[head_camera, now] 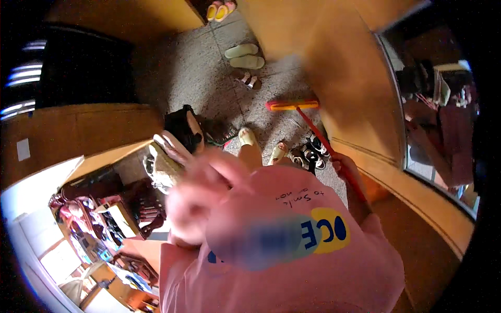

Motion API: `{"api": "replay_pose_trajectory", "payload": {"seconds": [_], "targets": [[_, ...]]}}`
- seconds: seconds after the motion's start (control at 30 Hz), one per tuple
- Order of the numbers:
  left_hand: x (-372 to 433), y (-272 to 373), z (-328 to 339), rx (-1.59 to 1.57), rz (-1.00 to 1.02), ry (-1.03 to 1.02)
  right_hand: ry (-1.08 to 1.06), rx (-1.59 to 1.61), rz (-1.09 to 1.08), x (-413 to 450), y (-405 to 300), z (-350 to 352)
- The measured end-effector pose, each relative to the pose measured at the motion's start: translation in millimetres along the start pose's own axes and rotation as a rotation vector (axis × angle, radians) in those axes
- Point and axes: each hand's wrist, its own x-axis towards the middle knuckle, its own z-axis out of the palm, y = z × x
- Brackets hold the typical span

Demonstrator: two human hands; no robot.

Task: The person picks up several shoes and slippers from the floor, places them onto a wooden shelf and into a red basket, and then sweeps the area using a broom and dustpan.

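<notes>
My right hand [346, 166] is wrapped around the red pole of a floor broom or mop [316, 132]. Its orange-yellow head [295, 105], with a pinkish-red edge, rests on the speckled floor [195, 74] ahead of my feet. Close to the camera and strongly blurred, my left hand [209, 187] is raised before my pink shirt [313, 274]; whether it holds anything is not clear. I stand in pale slippers [278, 152]. Beside them, near the pole, lie black-and-white shoes [313, 153].
Light green slippers [246, 56] and strapped sandals [248, 80] lie farther ahead, with yellow clogs [221, 12] beyond. A black bag [182, 127] and sneakers [162, 168] are to the left. Wooden panels [352, 86] and a mirror-like glass surface [434, 125] border the right.
</notes>
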Motion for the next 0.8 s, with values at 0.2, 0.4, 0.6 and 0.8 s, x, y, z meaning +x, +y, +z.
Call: {"api": "replay_pose_trajectory", "payload": {"seconds": [0.2,0.4,0.6,0.8], "targets": [[42,18,7,-0.278,0.145,-0.315,0.08,0.162,0.136,13,-33,15],[94,40,-69,-0.275,0.159,-0.396,0.161,-0.164,0.191,35,-73,34],[121,12,-68,-0.563,0.65,-0.023,0.041,0.168,0.403,53,-130,73],[127,47,-104,-0.568,0.358,0.016,0.135,0.048,0.307,65,-157,130]]}}
